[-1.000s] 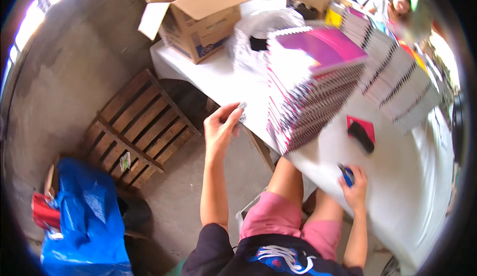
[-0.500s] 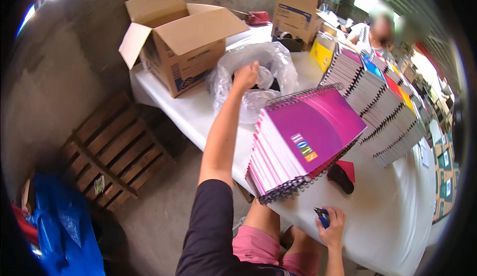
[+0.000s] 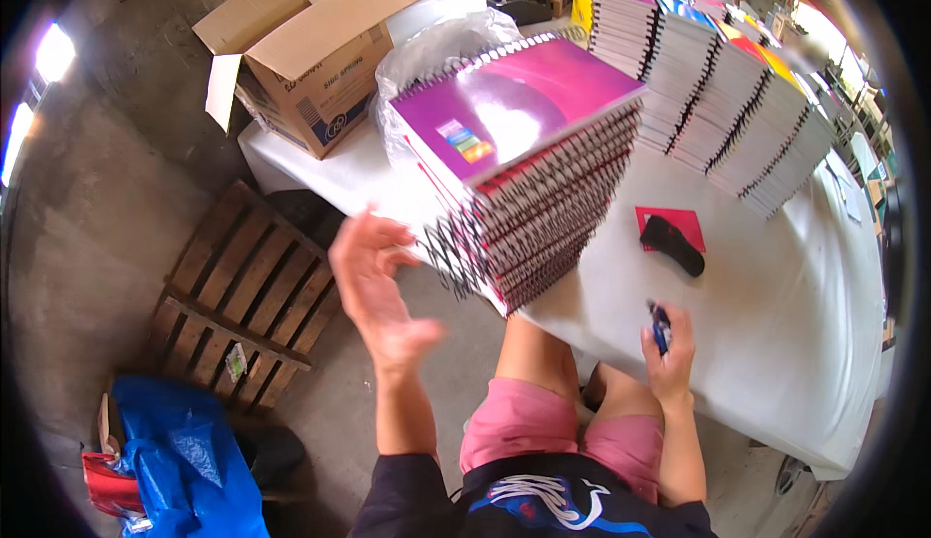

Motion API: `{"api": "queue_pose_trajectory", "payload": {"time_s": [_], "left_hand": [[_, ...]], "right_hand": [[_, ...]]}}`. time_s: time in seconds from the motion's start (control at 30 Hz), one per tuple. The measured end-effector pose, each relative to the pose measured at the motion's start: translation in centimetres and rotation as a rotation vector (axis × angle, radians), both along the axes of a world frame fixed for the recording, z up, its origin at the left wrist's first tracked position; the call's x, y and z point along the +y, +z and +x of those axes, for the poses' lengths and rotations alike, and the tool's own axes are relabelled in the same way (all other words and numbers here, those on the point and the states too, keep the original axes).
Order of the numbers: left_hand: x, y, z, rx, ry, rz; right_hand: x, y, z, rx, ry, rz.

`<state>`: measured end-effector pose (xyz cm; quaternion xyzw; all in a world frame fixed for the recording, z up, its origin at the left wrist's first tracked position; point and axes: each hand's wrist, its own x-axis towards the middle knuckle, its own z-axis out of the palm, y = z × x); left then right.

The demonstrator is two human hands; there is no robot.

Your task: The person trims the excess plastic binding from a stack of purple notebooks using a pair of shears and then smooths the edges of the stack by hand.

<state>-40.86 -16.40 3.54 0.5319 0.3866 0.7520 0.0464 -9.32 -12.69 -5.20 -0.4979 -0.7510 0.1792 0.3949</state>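
Notebooks (image 3: pixel 543 174) stand on a white table (image 3: pixel 766 334) near a grey wall (image 3: pixel 107 218), left hand (image 3: pixel 380 296) spread, right hand (image 3: pixel 671 359) clamped on pliers (image 3: pixel 661 331).

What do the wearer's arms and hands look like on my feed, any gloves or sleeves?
The left hand and right hand are ungloved. Both forearms are bare, with no watch visible, below short, black sleeves. Blur hides whether rings are worn.
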Motion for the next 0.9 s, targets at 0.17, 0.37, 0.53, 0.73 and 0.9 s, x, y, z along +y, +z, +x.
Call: {"api": "queue_pose_trajectory", "payload": {"time_s": [0.17, 0.37, 0.53, 0.73, 0.9], "left_hand": [[-0.1, -2.9, 5.1, 0.008, 0.168, -0.216], [0.5, -2.8, 5.9, -0.281, 0.189, -0.187], [0.0, -2.7, 5.3, -0.153, 0.226, -0.188], [-0.1, -2.8, 5.6, -0.139, 0.241, -0.152], [-0.2, -3.0, 5.6, -0.168, 0.230, -0.124]], "right_hand": [[-0.5, 3.8, -4.4, -0.079, 0.167, 0.199], [-1.2, 6.0, -6.9, -0.154, 0.258, 0.240], [-1.1, 6.6, -7.8, -0.108, 0.197, 0.261], [-1.2, 7.5, -10.3, -0.101, 0.167, 0.345], [-1.3, 7.9, -11.4, -0.132, 0.159, 0.373]]}}
